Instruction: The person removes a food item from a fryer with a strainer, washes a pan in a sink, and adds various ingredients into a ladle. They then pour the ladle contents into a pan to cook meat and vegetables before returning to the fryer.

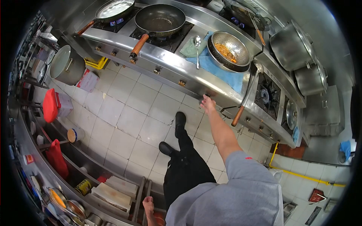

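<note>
My right hand (208,105) reaches to the stove's front panel, its fingers at a knob (206,96) and partly hiding it. Low in the view, my left hand (148,204) hangs with curled fingers and nothing visible in it. Above my right hand, a perforated metal bowl (240,49) with orange-brown food sits over a dark pan on a blue cloth (230,78). A metal spoon (198,52) lies to its left. An empty-looking black pan (160,19) rests on a burner, its wooden handle pointing toward the front edge.
A pan with whitish contents (115,9) sits over a blue flame. A long wooden-handled utensil (248,94) crosses the stove edge. Large pots (292,45) stand at right. A tall pot (66,66) and boxes (88,80) are at left, with shelving (98,188) along the lower left.
</note>
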`<action>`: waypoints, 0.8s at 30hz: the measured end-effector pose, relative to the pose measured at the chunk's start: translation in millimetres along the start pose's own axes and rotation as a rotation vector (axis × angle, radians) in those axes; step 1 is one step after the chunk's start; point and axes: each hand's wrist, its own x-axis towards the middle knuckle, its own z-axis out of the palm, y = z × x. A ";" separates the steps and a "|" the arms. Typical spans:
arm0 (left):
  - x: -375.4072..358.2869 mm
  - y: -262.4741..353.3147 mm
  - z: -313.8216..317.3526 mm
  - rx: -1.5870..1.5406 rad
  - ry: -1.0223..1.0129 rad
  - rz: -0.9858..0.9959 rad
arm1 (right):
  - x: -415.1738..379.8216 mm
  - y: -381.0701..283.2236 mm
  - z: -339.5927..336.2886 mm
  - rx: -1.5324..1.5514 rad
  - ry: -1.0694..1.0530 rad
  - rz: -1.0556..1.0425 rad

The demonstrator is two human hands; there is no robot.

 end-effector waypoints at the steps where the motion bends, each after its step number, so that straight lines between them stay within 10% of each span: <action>1: -0.1 -2.1 0.9 -0.003 0.002 -0.005 | -1.1 -0.7 0.4 0.011 0.012 0.012; 12: -1.9 1.6 14.8 -0.036 0.072 0.020 | 8.2 36.2 -24.1 -0.365 -0.292 0.058; 16: 9.9 -1.0 15.8 0.006 0.105 0.081 | -46.8 78.0 -69.6 -1.285 -0.618 -0.544; 24: 11.9 61.0 23.3 -0.060 0.287 0.311 | -94.2 158.3 -180.3 -1.290 -0.739 0.131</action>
